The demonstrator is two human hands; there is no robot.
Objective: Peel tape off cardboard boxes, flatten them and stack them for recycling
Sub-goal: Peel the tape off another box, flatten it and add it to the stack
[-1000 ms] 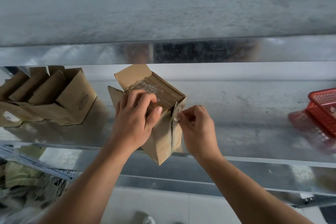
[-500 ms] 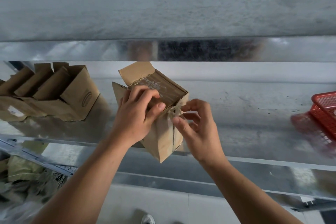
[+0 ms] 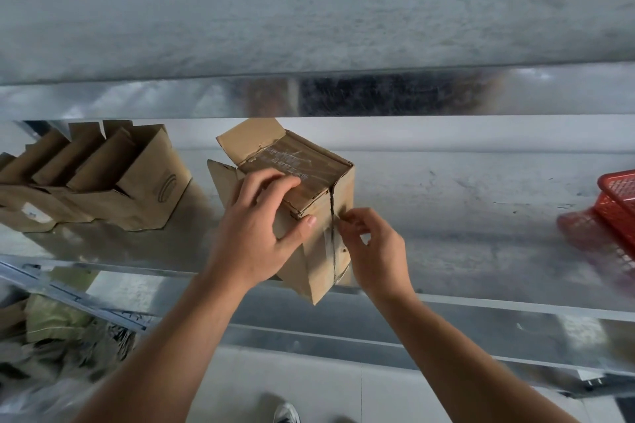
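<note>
- Right hand (image 3: 374,251) fingertips (image 3: 343,220): closed in a pinch on the edge of the clear tape (image 3: 324,240), beside the corner seam.
- Left hand (image 3: 261,227): fingers curled over the top, thumb on the side, gripping the box (image 3: 342,189).
- Box: tipped on one corner at the metal shelf's (image 3: 464,216) front edge; worn, flaps open.
- Step, as I judge it: peeling tape. Next I need a steady pull along the seam, box braced.

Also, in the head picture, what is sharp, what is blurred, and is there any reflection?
Head view: the cardboard box, the left hand gripping it and the right hand pinching its tape are sharp; the red basket at the right edge and the clutter at lower left are smeared by blur; the shiny metal shelf mirrors the basket and the flattened boxes.
</note>
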